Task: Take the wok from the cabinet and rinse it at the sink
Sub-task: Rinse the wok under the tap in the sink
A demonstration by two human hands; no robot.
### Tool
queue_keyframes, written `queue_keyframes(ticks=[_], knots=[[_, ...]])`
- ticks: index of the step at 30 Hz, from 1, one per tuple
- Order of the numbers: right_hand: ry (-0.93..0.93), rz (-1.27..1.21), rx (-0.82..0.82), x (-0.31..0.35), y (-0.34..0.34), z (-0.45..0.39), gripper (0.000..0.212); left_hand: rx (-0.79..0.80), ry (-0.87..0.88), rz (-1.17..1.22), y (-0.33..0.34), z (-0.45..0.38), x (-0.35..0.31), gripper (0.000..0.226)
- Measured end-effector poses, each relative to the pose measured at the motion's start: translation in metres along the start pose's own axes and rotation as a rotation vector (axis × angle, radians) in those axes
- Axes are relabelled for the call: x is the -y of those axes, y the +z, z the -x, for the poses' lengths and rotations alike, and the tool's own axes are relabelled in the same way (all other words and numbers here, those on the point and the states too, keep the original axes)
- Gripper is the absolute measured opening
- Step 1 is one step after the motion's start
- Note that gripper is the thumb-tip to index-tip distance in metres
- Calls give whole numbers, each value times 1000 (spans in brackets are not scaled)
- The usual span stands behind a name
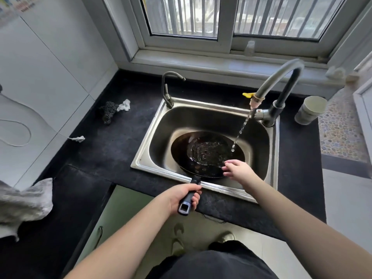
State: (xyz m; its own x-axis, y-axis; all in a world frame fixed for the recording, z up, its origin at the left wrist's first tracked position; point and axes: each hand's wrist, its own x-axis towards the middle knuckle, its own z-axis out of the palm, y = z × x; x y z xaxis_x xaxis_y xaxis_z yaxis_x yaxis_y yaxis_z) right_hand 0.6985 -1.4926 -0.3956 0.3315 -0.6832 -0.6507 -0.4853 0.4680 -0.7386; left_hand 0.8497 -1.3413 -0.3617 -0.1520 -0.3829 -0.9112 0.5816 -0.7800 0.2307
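The black wok point(181, 152) sits inside the steel sink point(259, 135), with water pooled in its bottom. Its dark handle sticks out over the sink's near rim, and my left hand point(184, 197) grips that handle. My right hand point(238, 170) hovers at the wok's near right rim with its fingers spread and relaxed, holding nothing. A thin stream of water falls from the curved grey faucet point(281, 77) onto the wok's right side.
A smaller tap point(168, 91) stands at the sink's back left corner. A dark scrubber point(108, 112) and a white rag lie on the black counter point(112, 150) to the left. A pale cup point(311, 110) stands right of the faucet. A grey cloth point(26, 202) hangs at far left.
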Motion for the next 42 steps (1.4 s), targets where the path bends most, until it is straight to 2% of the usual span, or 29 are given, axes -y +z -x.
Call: queue_keyframes(ticks=[4, 6, 10, 14, 17, 20, 26, 31, 34, 36, 39, 42], knots=[[-90, 180, -61, -6, 29, 14, 17, 33, 20, 74, -1, 2, 2, 25], [-102, 160, -49, -6, 42, 23, 15, 45, 27, 75, -1, 2, 2, 25], [-8, 71, -73, -4, 60, 40, 19, 120, 21, 134, -2, 5, -6, 20], [121, 69, -16, 0, 68, 59, 36, 212, 23, 202, 2, 17, -28, 24], [253, -285, 109, 5, 77, 67, 47, 219, 12, 182, 11, 24, -44, 25], [296, -572, 220, 16, 81, 66, 52, 176, 25, 107, 19, 29, -52, 24], [393, -816, 244, 33, 86, 67, 46, 76, 102, -87, 29, 29, -47, 24], [443, -655, 357, 31, 91, 72, 56, 23, 185, -182, 15, 23, -22, 19], [454, -551, 400, 13, 106, 68, 40, 4, 249, -253, -5, 17, 1, 19], [464, -591, 428, 4, 118, 69, 33, -10, 288, -281, -16, 15, 12, 20], [444, -724, 390, -5, 128, 71, 47, 31, 341, -307, -25, 19, 23, 18], [412, -762, 428, -2, 136, 80, 57, 90, 395, -311, -33, 30, 29, 18]])
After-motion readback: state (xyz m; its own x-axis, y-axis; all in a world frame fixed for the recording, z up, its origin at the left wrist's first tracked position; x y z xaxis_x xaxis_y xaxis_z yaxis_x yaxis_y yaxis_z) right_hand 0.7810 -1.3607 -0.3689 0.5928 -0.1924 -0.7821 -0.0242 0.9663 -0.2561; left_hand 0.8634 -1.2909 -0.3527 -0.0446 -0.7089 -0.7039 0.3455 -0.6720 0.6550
